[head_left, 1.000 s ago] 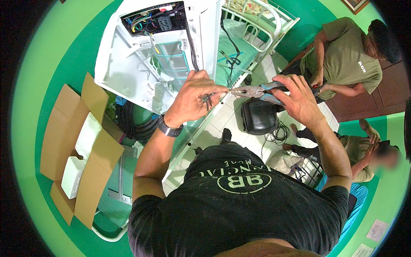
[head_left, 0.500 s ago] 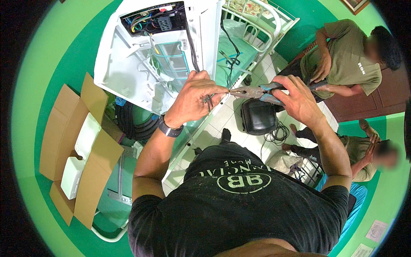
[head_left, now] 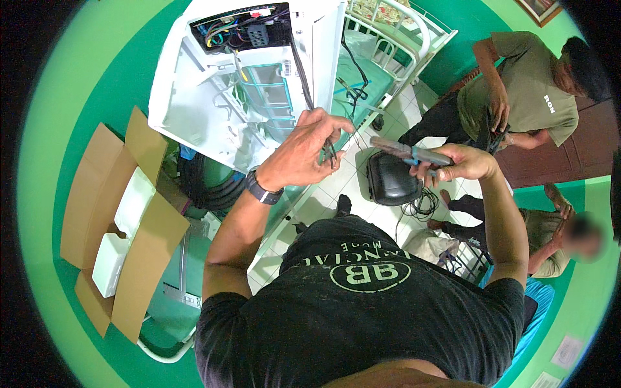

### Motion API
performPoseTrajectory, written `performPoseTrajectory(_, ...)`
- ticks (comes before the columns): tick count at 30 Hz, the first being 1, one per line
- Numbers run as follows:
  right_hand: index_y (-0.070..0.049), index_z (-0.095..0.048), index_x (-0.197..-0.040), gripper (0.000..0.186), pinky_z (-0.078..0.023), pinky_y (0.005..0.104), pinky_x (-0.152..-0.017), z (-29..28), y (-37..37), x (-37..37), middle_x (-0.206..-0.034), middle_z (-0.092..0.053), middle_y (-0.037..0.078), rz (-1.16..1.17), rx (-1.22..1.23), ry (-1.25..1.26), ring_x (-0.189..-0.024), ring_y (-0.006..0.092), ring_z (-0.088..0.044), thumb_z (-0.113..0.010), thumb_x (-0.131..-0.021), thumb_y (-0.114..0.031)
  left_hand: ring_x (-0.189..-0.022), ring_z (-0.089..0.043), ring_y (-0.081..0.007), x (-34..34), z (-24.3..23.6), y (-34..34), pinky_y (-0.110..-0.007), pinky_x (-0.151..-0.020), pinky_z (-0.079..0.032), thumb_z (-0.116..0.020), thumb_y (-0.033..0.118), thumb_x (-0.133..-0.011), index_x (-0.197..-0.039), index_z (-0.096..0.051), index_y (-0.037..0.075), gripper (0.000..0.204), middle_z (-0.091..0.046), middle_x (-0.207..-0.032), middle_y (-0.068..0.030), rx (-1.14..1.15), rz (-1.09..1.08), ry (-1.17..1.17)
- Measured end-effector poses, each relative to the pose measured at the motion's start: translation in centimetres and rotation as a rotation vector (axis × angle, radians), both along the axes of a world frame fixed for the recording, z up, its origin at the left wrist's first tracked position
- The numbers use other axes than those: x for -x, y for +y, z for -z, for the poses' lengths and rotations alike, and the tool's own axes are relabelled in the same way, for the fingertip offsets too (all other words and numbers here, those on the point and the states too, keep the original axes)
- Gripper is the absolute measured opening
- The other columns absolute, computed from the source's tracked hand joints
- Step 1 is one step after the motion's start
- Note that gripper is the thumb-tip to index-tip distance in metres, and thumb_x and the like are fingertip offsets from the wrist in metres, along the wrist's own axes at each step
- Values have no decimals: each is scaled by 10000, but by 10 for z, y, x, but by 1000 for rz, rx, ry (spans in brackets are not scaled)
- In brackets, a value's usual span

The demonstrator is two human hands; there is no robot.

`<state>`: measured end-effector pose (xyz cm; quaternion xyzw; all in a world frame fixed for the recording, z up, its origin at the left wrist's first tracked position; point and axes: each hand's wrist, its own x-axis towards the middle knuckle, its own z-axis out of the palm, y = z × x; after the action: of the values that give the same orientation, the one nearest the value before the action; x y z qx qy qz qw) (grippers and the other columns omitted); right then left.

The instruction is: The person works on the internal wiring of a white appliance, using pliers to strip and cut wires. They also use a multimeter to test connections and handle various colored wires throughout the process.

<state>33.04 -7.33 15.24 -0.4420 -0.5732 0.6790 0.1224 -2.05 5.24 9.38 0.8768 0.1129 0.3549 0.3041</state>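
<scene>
A dark cable (head_left: pixel 299 70) runs from the white air conditioner unit (head_left: pixel 178 113) down into my left hand (head_left: pixel 304 150), whose fingers are closed around it. Thin bare wire ends (head_left: pixel 354 134) stick out past its fingertips, and short dark cable ends (head_left: pixel 330 155) show below the fingers. To the right, my right hand (head_left: pixel 467 161) grips a pair of pliers (head_left: pixel 401 149) with grey-blue handles. The pliers' nose points left at the wire ends, with a gap between them. Coloured wires and a grey terminal block (head_left: pixel 257 35) show in the unit's uncovered compartment.
Behind the unit stands a white metal bed frame (head_left: pixel 424 35). A black case (head_left: pixel 392 179) and coiled cable (head_left: pixel 420 205) lie on the tiled floor. An open cardboard box (head_left: pixel 152 258) is at left, beside black coiled tubing (head_left: pixel 207 187). Two people (head_left: pixel 524 84) sit at right.
The pliers have moved right, off the wire at my left fingertips, and tilted in my right hand. My left hand still holds the cable, its fingers more curled.
</scene>
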Motion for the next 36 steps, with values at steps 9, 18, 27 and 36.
performPoseTrajectory(9, -21, -657, -1172, 382, -469, 405, -985, -6, -33, 18, -1173, -607, 150, 136, -621, -389, -1158, 301, -587, -702, -940, -320, -891, -507, -274, -5, -8, 15, -399, -870, -389, -678, 93, -905, -1077, -615, 60, 186, -550, -905, -78, -67, 253, 51)
performPoseTrajectory(18, -33, -657, -1174, 450, -458, 460, -1000, -24, -74, 73, -1349, -536, 169, 206, -1002, -963, -1207, 381, -541, -778, -742, -74, -722, -518, -225, -17, -2, 0, -350, -736, -385, -739, 123, -889, -925, -731, 78, 59, -610, -728, -35, -98, -73, -7)
performPoseTrajectory(27, -73, -679, -1107, 267, -433, 453, -992, -29, -59, 79, -1362, -541, 130, 119, -1377, -1275, -1217, 318, -537, -617, -853, -125, -676, -438, -220, -12, -18, -8, -365, -672, -326, -740, 134, -885, -1077, -772, 101, 197, -531, -658, -41, -91, -114, 98)
performPoseTrajectory(36, -67, -680, -1107, 278, -447, 435, -966, -37, -38, 72, -1347, -544, 126, -5, -1340, -1208, -1163, 322, -549, -626, -837, -99, -681, -449, -229, -5, -14, -2, -363, -683, -338, -736, 125, -876, -1074, -778, 113, 202, -514, -659, -47, -108, -83, 54)
